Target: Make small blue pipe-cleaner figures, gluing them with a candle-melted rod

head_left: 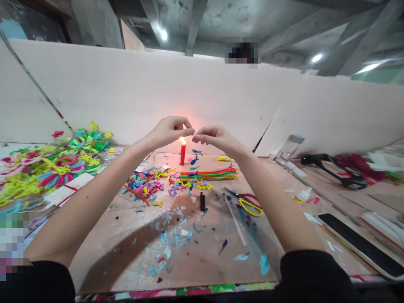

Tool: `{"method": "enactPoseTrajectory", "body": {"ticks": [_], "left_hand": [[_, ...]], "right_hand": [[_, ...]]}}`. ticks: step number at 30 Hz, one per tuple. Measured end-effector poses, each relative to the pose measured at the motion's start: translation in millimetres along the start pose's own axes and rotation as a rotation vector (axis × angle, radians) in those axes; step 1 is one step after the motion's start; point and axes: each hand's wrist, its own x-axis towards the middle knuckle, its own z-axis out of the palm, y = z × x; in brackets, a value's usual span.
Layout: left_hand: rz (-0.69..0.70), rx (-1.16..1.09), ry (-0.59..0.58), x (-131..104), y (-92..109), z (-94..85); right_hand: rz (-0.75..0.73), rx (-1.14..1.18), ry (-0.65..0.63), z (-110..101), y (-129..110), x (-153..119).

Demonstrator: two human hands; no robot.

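Observation:
A lit red candle [182,153] stands upright toward the back of the table. My left hand [175,128] is just above and behind its flame, thumb and fingertips pinched together. Close to it on the right, my right hand [211,136] makes a similar pinch, the fingertips of both hands nearly touching. Whatever the fingertips hold, if anything, is too small to make out. Below my right hand, small blue pieces [195,160] form a vertical row. Beneath them lies a bundle of colourful fuzzy sticks [210,174].
Small colourful pieces [147,183] and fuzzy flowers [59,166] lie left. Scissors [249,204], a black lighter [202,202] and a clear stick [235,221] are in front. A phone [362,244] lies right. A white partition [126,92] stands behind; a person's head shows above it.

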Motion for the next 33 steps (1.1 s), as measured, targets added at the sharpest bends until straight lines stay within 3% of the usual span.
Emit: {"method": "enactPoseTrajectory", "body": {"ticks": [10,18,29,33], "left_hand": [[0.028,0.085,0.145,-3.1,7.1,-5.0],[0.049,0.164,0.173,-1.9,13.2,-11.0],[0.014,0.106,0.190,-1.1,18.0,-14.7],[0.003,0.049,0.224,1.0,19.5,-18.4]], "right_hand": [[-0.078,-0.028,0.069,9.7,-5.6,-0.7],[-0.135,-0.096,0.155,19.1,-12.7,0.5],[-0.097,-0.065,0.218,16.3,-7.3,-8.7],[-0.015,0.081,0.138,15.5,9.2,-19.0]]}}
